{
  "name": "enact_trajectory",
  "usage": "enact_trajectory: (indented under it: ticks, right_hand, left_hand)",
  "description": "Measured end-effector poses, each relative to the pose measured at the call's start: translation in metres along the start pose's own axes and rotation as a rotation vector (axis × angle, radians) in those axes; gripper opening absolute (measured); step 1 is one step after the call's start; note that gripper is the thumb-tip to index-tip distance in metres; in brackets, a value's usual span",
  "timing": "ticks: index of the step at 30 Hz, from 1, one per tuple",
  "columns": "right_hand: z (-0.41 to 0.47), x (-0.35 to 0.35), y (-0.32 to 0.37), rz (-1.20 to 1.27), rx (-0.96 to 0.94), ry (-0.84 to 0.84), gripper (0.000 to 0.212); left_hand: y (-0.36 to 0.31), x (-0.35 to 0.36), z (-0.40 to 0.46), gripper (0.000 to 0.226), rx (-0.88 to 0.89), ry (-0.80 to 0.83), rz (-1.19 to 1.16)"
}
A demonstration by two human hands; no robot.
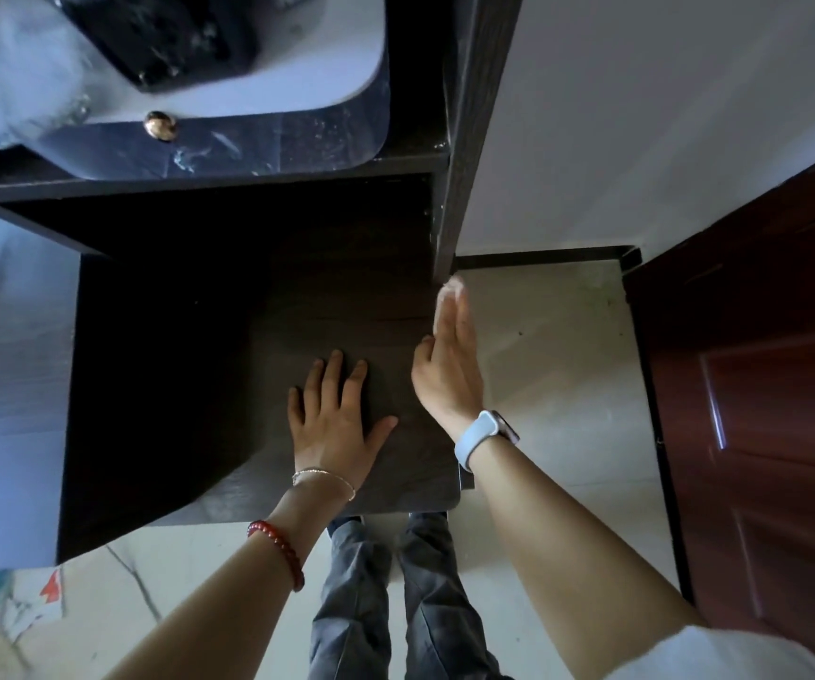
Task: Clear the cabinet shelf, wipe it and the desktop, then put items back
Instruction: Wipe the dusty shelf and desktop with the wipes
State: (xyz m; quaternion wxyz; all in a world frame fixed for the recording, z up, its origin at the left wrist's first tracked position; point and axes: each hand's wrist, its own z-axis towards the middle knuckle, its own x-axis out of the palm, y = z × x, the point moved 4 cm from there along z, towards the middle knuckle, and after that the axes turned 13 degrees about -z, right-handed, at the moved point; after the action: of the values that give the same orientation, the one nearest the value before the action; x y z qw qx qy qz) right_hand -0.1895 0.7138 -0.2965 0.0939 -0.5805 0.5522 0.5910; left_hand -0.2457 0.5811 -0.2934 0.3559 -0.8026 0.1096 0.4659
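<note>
1. Dark wood fills the middle of the frame: the desktop point(337, 306) runs from the centre down to its near edge at lower centre, with the cabinet point(474, 115) rising above it and its side panel standing at upper centre right.
2. Within the cabinet, the shelf point(209, 186) crosses the upper left; a pale, plastic-wrapped thing with a brass knob point(160, 126) sits above it, too blurred to name. I cannot tell whether the shelf is fully cleared.
3. Red-brown door point(763, 409) stands at the right edge, and pale floor point(557, 385) shows right of the desk and below it.
4. At centre, the left hand point(334, 419) lies flat on the desktop, fingers straight and spread, holding nothing.
5. Just right of it, the right hand point(452, 355) is raised on edge beside the desk's right side, fingers straight and together, also holding nothing; its tips are blurred. A pale blue watch point(481, 436) sits on that wrist.
6. No cloth is visible in either hand or on the desktop, so the step in hand looks like checking or brushing the surface.
7. To do it well, I judge: fetch a cloth first, sweep from the dark back corner toward the near edge, work along the grain, and keep the left palm off wiped areas.
</note>
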Motion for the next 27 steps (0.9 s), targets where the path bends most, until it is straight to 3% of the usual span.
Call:
enact_trajectory:
  ticks: [3, 5, 10, 15, 19, 24, 27]
  right_hand:
    - [-0.008, 0.001, -0.013, 0.212, 0.157, 0.055, 0.065]
    - [-0.004, -0.005, -0.015, 0.171, 0.171, 0.035, 0.063]
    - [0.017, -0.002, 0.005, -0.044, -0.025, -0.140, 0.065]
    - [-0.034, 0.023, 0.002, -0.442, -0.275, -0.092, 0.064]
    - [-0.017, 0.021, 0.013, -0.508, -0.391, 0.013, 0.055]
    - [0.031, 0.027, 0.047, -0.522, -0.336, -0.006, 0.058]
    - [0.049, 0.026, 0.059, -0.567, -0.314, -0.038, 0.058]
  left_hand:
    - [0.001, 0.000, -0.002, 0.068, 0.003, -0.002, -0.005]
    - [0.002, 0.001, -0.002, 0.068, 0.003, 0.003, -0.002]
    - [0.005, 0.000, 0.000, 0.067, 0.025, 0.019, 0.013]
    - [0.011, -0.009, -0.002, 0.052, 0.092, -0.014, 0.028]
    - [0.021, -0.024, 0.003, 0.049, 0.145, -0.089, 0.000]
    - [0.051, -0.035, 0.011, 0.057, 0.030, -0.130, -0.030]
    - [0.062, -0.038, 0.013, 0.057, 0.061, -0.127, -0.019]
